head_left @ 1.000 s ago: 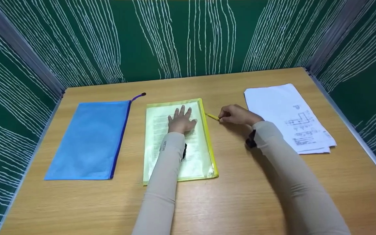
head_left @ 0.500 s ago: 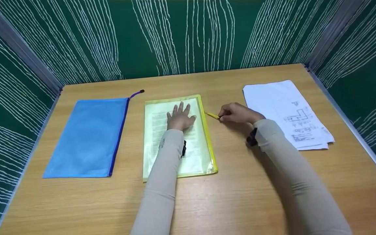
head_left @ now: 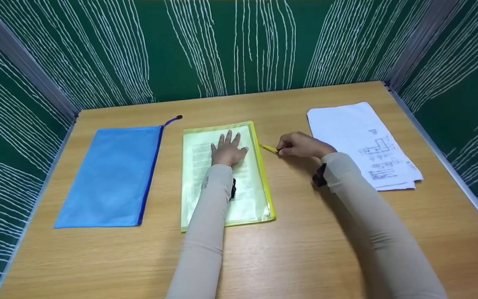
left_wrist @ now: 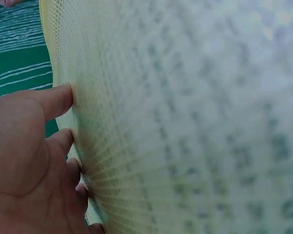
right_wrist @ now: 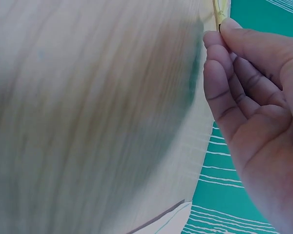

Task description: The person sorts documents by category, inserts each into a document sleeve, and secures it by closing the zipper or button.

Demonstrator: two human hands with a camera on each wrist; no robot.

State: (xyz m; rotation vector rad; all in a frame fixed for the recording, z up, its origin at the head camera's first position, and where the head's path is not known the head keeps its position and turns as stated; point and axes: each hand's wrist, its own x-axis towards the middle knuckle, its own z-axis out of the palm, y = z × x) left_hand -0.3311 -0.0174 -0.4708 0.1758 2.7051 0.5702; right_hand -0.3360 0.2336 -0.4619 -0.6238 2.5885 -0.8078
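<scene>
A yellow-edged zip folder [head_left: 249, 203] lies flat in the middle of the table, with a printed sheet visible through its clear mesh. My left hand [head_left: 228, 151] rests on its upper part, fingers spread; the left wrist view shows the fingertips [left_wrist: 63, 100] touching the mesh. To the folder's right, my right hand [head_left: 303, 145] pinches the dark end of the yellow zip pull strap [head_left: 268, 148], which stretches from the folder's upper right edge. In the right wrist view, the strap [right_wrist: 220, 10] is between thumb and index finger, and the other fingers are curled.
A blue zip folder [head_left: 108, 176] with a purple zip and strap lies at the left of the wooden table [head_left: 255, 265]. On the right is a stack of white papers [head_left: 340, 128] with printed drawings, partly behind my right arm. Green white-lined walls [head_left: 259, 50] enclose the table's back and sides.
The head view has shifted slightly, so everything appears a little higher and further left. Both hands keep the same places on the folder and the strap.
</scene>
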